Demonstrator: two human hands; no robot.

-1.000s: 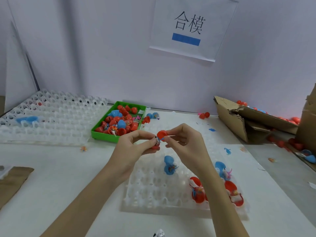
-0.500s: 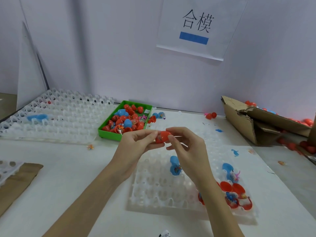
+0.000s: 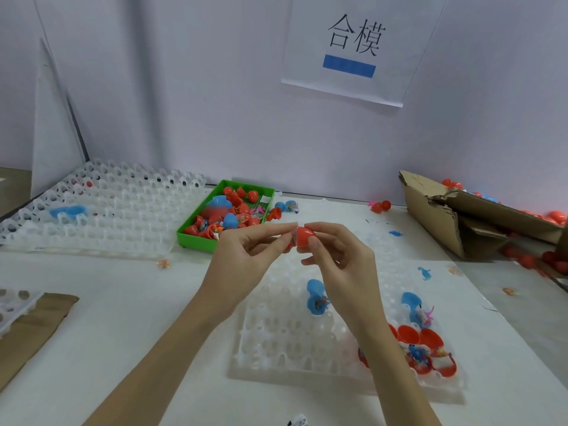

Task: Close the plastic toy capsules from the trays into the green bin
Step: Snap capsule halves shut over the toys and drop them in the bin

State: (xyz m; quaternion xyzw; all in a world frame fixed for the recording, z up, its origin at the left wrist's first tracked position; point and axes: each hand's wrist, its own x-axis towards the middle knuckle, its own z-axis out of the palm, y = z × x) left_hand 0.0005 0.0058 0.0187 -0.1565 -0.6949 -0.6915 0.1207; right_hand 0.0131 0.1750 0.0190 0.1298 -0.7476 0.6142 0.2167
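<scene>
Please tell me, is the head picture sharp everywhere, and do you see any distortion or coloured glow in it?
In the head view the hands pinching the red capsule are fairly sharp; the open capsules in the near tray look smeared; the wide lens bends the far tray edges; a reddish glow tints the wall above the cardboard box.

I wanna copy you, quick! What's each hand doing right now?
Left hand: pinching the left end of the red capsule with its fingertips.
Right hand: pinching the same red capsule from the right.
</scene>
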